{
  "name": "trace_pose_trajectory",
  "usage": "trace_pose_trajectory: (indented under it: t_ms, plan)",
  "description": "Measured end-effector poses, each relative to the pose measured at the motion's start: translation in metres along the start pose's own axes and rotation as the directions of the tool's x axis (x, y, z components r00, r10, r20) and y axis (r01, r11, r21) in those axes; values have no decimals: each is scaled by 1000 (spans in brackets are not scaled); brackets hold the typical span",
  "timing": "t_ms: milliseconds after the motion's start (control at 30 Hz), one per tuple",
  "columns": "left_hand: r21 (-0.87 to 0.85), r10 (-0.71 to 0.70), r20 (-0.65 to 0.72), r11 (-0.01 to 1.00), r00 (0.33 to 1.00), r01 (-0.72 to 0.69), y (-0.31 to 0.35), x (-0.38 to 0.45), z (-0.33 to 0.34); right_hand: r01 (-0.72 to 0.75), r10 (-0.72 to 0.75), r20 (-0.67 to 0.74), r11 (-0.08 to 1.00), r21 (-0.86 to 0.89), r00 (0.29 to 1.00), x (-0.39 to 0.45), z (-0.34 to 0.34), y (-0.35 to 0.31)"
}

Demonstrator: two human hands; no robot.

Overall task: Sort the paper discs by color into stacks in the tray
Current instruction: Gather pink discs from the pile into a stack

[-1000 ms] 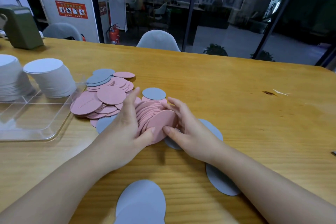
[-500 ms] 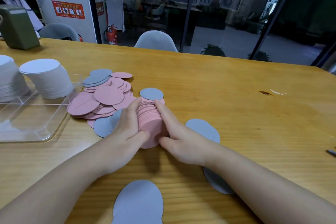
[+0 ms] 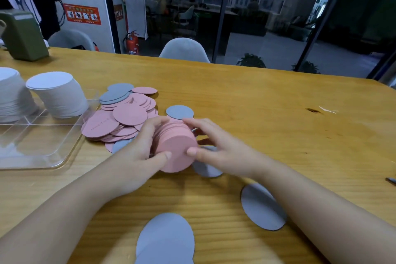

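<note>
- Grey discs lie at the bench's near edge.
- Left hand and right hand clamp the pink stack between them, mid-bench.
- Clear tray at the left edge holds white stacks.

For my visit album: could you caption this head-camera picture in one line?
Both hands, left hand and right hand, squeeze a pink disc stack together beside the clear tray.

I see a squared-up pink stack lying on its side, face toward me. Behind it a loose pile of pink discs sits against the clear tray, which holds two white stacks. Grey discs lie scattered nearby.
</note>
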State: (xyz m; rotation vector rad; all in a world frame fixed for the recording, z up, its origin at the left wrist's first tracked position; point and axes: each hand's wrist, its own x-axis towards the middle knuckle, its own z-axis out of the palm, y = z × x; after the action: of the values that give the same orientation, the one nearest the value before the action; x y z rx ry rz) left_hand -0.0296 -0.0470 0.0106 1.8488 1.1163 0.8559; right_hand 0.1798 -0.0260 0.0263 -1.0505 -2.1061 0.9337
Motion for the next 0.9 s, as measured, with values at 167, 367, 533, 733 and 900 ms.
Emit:
trace_pose_trajectory:
  t_ms: [167,367,533,733,900]
  plan:
    - [-234,15,-241,969,971,-73,4,4,-17,-134,103,-223,983,-129,969,27,-14,10]
    - [-469,-106,-322,881,941,-61,4,8,-27,-167,107,-152,866,-470,983,55,0,22]
    - [-525,-253,-372,851,893,22,1,13,-22,-82,29,-87,705,-704,996,63,5,24]
    - [-550,-252,-385,835,888,-2,4,15,-22,-46,-134,-252,799,-600,958,58,-1,27]
    - [-552,-218,-366,833,905,-22,5,15,-22,-4,-73,-350,977,-215,934,43,3,5]
